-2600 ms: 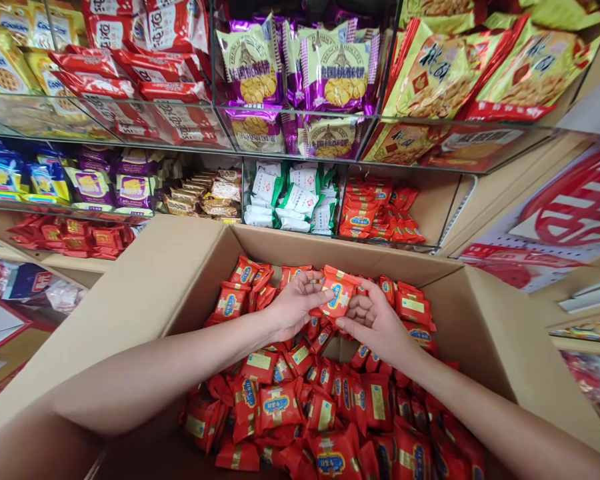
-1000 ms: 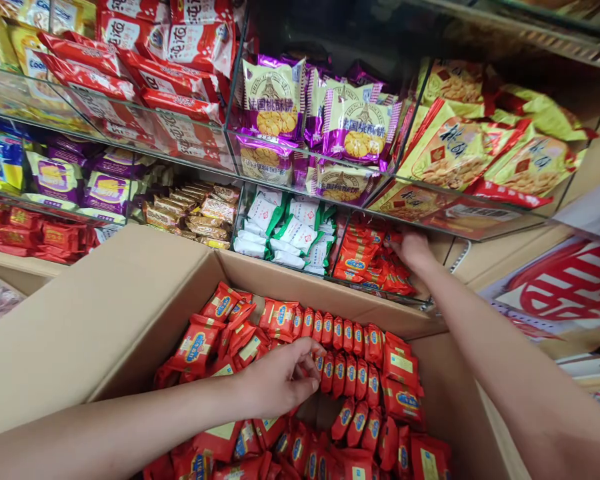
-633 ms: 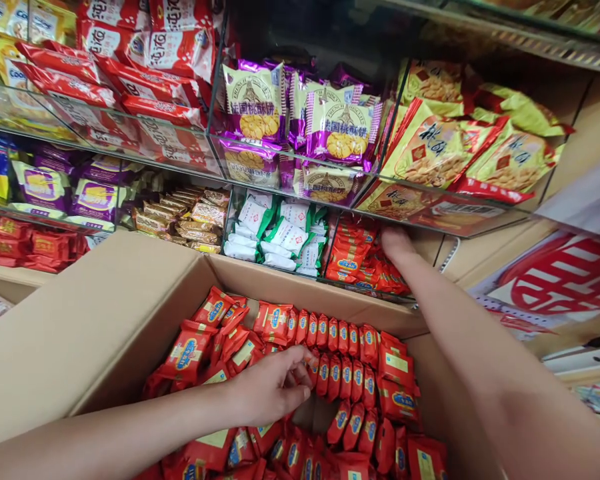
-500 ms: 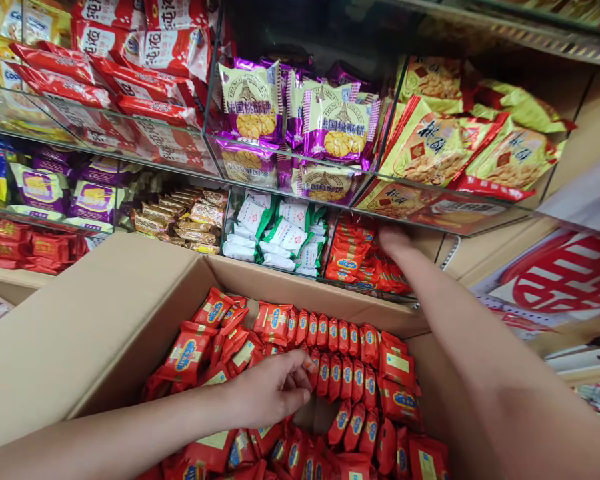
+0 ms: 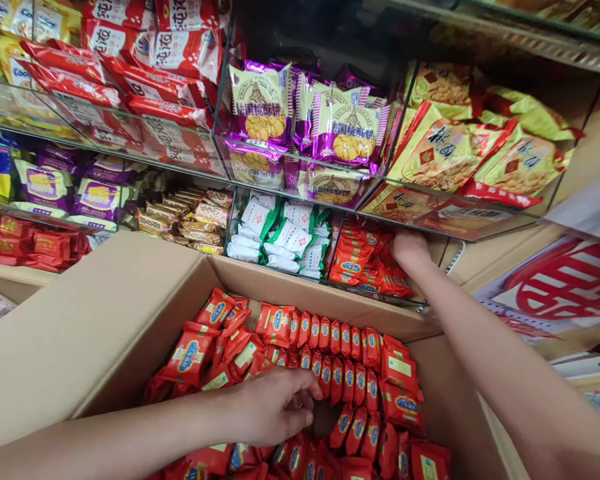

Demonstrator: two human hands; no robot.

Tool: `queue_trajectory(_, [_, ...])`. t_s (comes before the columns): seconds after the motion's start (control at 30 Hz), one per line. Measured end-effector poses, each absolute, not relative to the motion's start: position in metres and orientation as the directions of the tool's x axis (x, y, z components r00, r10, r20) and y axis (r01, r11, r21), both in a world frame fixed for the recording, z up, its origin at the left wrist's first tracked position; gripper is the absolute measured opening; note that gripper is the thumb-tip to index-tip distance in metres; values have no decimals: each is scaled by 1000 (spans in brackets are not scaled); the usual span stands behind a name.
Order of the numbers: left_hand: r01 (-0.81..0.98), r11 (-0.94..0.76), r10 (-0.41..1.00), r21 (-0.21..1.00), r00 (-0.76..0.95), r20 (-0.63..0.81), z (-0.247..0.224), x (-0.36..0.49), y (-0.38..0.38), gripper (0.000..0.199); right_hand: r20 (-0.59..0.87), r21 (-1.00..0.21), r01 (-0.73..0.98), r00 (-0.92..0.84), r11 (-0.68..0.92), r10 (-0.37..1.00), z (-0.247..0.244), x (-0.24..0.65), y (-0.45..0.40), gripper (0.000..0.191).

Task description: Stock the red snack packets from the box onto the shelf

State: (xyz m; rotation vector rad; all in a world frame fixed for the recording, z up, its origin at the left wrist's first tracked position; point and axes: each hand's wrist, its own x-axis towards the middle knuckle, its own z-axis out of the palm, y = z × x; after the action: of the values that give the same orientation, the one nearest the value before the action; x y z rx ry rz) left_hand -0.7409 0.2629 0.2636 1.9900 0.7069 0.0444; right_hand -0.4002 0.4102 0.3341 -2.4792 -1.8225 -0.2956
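My left hand [image 5: 275, 405] hovers over the red snack packets [image 5: 336, 380] in the cardboard box. Its fingers are loosely curled, with a gap between thumb and forefinger, and nothing shows in them. Some packets there stand in tight rows, while others lie loose on the left side. My right hand [image 5: 411, 251] reaches into the lower shelf compartment at its right end, against matching red packets [image 5: 353, 257]. The fingers of that hand are hidden, so whether they hold a packet cannot be made out.
The cardboard box [image 5: 145, 320] stands against the shelf, its left flap folded outward. White-and-green packets [image 5: 287, 233] fill the neighbouring compartment. Above it, behind a clear shelf front, sit purple biscuit packets [image 5: 347, 130] and yellow biscuit packets [image 5: 435, 147]. A red-and-white sign [image 5: 565, 280] hangs at the right.
My left hand has lowered slightly over the box. My right hand has shifted a little down and right at the compartment's edge, and the view has moved slightly.
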Motion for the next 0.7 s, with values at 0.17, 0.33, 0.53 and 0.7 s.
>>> queue_trajectory(0.17, [487, -445, 484, 751, 837, -257, 269, -743, 263, 26, 12, 85, 960, 265, -265, 964, 323, -401, 410, 30])
queue_trajectory(0.33, [472, -558, 449, 683, 863, -230, 262, -749, 264, 24, -66, 90, 962, 265, -259, 962, 332, -405, 413, 32])
queue_trajectory(0.53, [430, -667, 382, 608, 898, -217, 254, -748, 271, 26, -22, 53, 975, 216, -215, 976, 333, -423, 408, 30])
queue_trajectory(0.7, [406, -799, 297, 443, 908, -296, 267, -749, 275, 19, 118, -13, 959, 281, -282, 952, 346, -431, 387, 27])
